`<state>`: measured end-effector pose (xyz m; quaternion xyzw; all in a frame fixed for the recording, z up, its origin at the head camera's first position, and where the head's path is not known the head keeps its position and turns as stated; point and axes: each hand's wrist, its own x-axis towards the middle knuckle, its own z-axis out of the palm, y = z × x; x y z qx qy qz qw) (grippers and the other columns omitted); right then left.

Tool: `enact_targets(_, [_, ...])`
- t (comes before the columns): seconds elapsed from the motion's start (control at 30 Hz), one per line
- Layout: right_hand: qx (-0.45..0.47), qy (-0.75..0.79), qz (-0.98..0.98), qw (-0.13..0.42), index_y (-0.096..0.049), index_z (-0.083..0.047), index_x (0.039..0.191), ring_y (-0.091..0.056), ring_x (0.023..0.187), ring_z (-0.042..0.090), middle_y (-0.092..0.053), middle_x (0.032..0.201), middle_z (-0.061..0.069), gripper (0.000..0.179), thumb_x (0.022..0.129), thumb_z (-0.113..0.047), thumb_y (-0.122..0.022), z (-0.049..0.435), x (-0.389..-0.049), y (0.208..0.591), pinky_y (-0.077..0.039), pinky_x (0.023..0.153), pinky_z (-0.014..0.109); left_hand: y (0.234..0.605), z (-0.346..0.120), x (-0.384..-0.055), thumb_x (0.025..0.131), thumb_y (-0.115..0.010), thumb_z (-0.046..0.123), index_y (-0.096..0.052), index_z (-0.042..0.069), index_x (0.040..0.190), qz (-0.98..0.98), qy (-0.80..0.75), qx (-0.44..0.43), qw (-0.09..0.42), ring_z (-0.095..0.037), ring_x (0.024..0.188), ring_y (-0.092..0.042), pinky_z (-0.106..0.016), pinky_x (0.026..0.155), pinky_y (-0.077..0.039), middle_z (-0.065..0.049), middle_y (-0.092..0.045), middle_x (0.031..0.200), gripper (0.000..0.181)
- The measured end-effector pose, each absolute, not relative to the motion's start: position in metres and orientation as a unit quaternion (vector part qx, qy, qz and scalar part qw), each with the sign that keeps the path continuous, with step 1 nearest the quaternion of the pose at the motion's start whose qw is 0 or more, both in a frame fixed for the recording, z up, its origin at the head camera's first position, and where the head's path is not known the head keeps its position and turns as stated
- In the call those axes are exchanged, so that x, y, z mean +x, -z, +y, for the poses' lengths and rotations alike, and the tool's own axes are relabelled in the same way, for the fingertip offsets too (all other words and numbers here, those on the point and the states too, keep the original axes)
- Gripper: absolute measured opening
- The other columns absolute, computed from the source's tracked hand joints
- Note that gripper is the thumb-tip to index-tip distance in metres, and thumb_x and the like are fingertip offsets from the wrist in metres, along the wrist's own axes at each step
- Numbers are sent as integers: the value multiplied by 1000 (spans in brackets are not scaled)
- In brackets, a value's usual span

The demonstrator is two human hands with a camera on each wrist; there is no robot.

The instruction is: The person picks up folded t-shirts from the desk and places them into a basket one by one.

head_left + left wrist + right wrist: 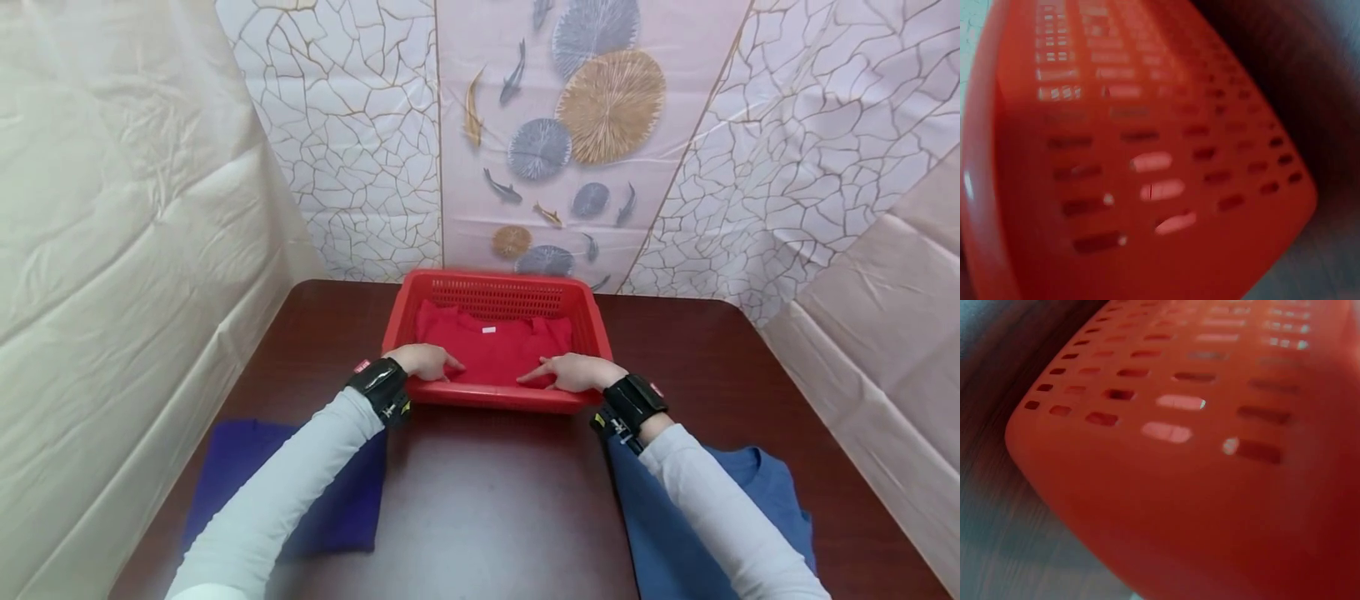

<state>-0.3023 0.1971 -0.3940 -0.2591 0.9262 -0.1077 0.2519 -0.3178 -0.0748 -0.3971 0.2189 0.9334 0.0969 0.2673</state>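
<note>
A red plastic basket (495, 398) with slotted walls stands at the far middle of the table. Inside it lies a red T-shirt (495, 354), its neckline and small white label toward the back. My left hand (426, 360) reaches over the front rim near the left corner, fingers extended down onto the shirt. Near the right corner my right hand (576, 372) does likewise, its index finger pointing inward along the cloth. Both wrist views look at the outside of the basket wall (1147, 269), (1116, 487); pale finger shapes show through some slots.
A folded purple garment (337, 500) lies on the table's left side, partly under my left forearm. To the right, a folded blue T-shirt (757, 483) lies partly beneath my right forearm. The dark wooden table (495, 500) backs onto a patterned wall covering (360, 142).
</note>
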Motion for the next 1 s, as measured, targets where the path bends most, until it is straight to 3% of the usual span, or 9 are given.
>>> enact_targets(0.13, [-243, 99, 921, 288, -52, -29, 132, -37, 125, 34, -33, 147, 19, 51, 86, -9, -57, 195, -305, 399, -45, 81, 37, 400, -80, -319, 87, -50, 6, -48, 30, 135, 924, -115, 195, 309, -26, 109, -42, -39, 90, -38, -11, -46, 136, 54])
enact_targets(0.23, [-241, 109, 925, 271, -54, -28, 130, -42, 118, 31, -43, 141, 17, 50, 84, -11, -61, 194, -305, 399, -46, 81, 35, 401, -83, -321, 87, -53, 9, -52, 29, 133, 929, -106, 214, 284, -25, 113, -43, -42, 94, -39, -11, -48, 135, 50])
enact_targets(0.4, [-222, 176, 949, 138, -63, -18, 121, -55, 101, 25, -64, 116, 11, 38, 83, -19, -66, 189, -297, 394, -50, 84, 42, 394, -85, -316, 88, -60, 25, -63, 22, 121, 954, -130, 219, 160, -19, 104, -53, -41, 91, -46, -5, -62, 120, 33])
enact_targets(0.53, [-186, 238, 953, 0, -66, -19, 110, -60, 73, 17, -70, 94, 3, 28, 84, -30, -65, 174, -277, 388, -52, 63, 34, 379, -83, -293, 87, -61, 29, -67, 21, 113, 961, -192, 196, 39, -13, 79, -59, -32, 68, -52, 0, -69, 101, 28])
enact_targets(0.67, [-187, 251, 943, -112, -67, -23, 97, -45, 45, 11, -61, 66, -5, 20, 85, -38, -63, 149, -248, 380, -38, 41, 27, 367, -86, -257, 86, -61, 29, -69, 21, 101, 954, -196, 197, -110, -10, 57, -52, -27, 44, -44, 3, -68, 78, 18])
enact_targets(0.73, [-196, 236, 938, -161, -67, -23, 92, -41, 42, 9, -57, 60, -6, 19, 84, -40, -63, 135, -231, 379, -34, 37, 26, 366, -90, -238, 86, -60, 29, -69, 22, 94, 950, -187, 189, -165, -9, 52, -49, -26, 39, -39, 5, -64, 69, 14])
enact_targets(0.83, [-216, 209, 928, -221, -67, -23, 87, -45, 49, 5, -59, 63, -8, 17, 83, -40, -64, 114, -207, 383, -38, 39, 23, 371, -101, -209, 86, -60, 30, -67, 23, 88, 945, -187, 170, -207, -9, 46, -44, -26, 34, -34, 8, -60, 63, 10])
enact_targets(1.0, [-260, 182, 917, -243, -65, -26, 82, -46, 53, 1, -57, 64, -13, 17, 85, -42, -61, 80, -180, 402, -37, 40, 21, 394, -137, -171, 87, -60, 37, -64, 26, 82, 946, -168, 116, -253, -16, 43, -47, -31, 32, -32, 5, -61, 61, 13])
